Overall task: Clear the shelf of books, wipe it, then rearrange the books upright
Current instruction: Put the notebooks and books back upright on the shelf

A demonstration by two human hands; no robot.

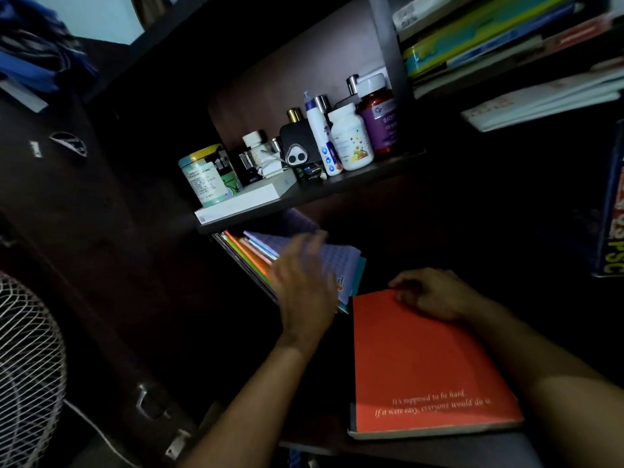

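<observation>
A red book (pixel 422 363) with white lettering lies in the dark lower shelf compartment. My right hand (pixel 429 292) grips its far top edge with curled fingers. To its left stands a row of thin books and notebooks (pixel 266 256) leaning against the compartment's left wall, the nearest one with a lilac checked cover (pixel 337 261). My left hand (pixel 304 282), blurred, has its fingers straight and spread against that lilac cover.
The shelf above holds bottles and jars (pixel 351 130), a green tin (pixel 202 175) and a white box (pixel 246 199). Flat stacks of books (pixel 489 38) fill the upper right. A white fan grille (pixel 27 359) stands at the lower left, beside a dark cupboard door.
</observation>
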